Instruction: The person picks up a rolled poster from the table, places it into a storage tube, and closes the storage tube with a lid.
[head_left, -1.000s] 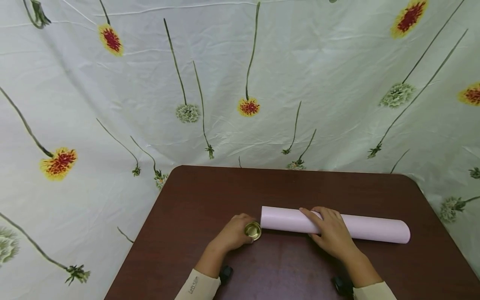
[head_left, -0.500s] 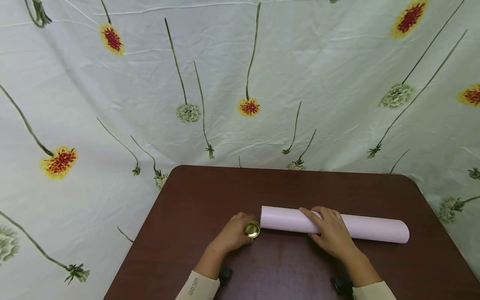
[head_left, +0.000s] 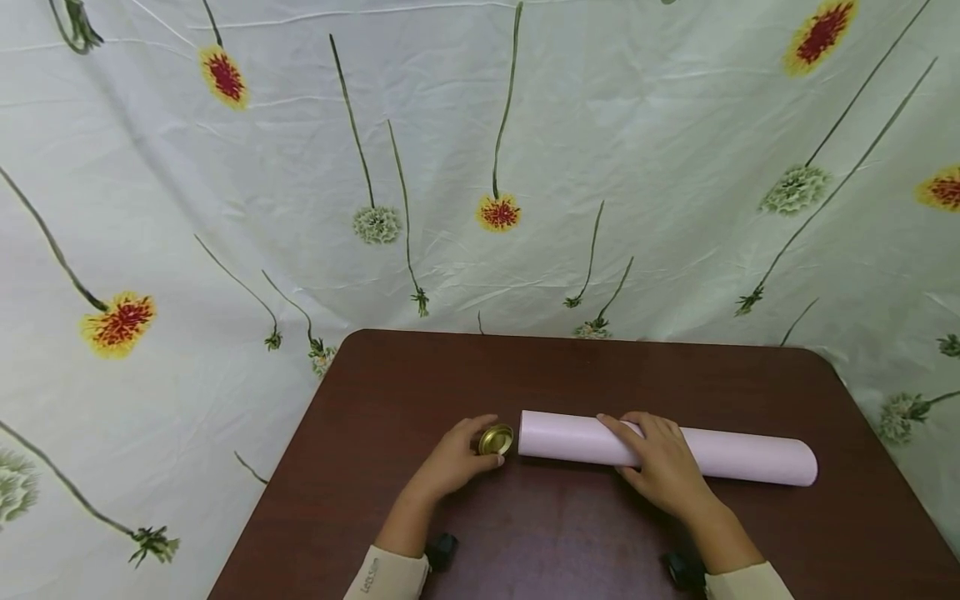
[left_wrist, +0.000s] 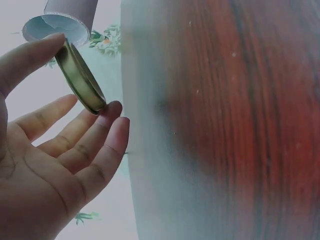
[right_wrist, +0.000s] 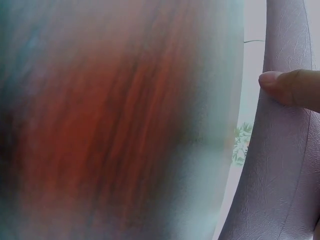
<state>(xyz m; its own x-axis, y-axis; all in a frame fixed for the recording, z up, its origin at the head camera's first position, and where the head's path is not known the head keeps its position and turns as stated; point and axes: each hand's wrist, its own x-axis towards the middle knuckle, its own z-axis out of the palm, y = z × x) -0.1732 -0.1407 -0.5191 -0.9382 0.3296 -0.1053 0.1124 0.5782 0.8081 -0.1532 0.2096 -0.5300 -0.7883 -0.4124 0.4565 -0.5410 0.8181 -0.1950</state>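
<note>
My left hand (head_left: 448,460) pinches a round gold metal lid (head_left: 496,440) between thumb and fingertips. In the left wrist view the lid (left_wrist: 80,82) is seen edge-on and tilted, with the thumb at its top and a fingertip at its lower edge. Just right of it lies a long pale pink tube (head_left: 564,437), sideways on the table. The tube's near end (left_wrist: 70,11) is open, showing a hollow inside, and a small gap parts it from the lid. My right hand (head_left: 663,462) grips the tube around its middle; the right wrist view shows its thumb (right_wrist: 285,85) against the wrinkled surface.
The dark brown wooden table (head_left: 420,375) has rounded far corners. Behind and beside it hangs a white cloth (head_left: 660,150) printed with flowers. Black straps with small devices (head_left: 442,550) sit at both wrists.
My left hand has drawn the gold lid slightly left and away from me, off the tube's end, and the lid has tilted. My fingers have spread more. The right hand and tube stay nearly still.
</note>
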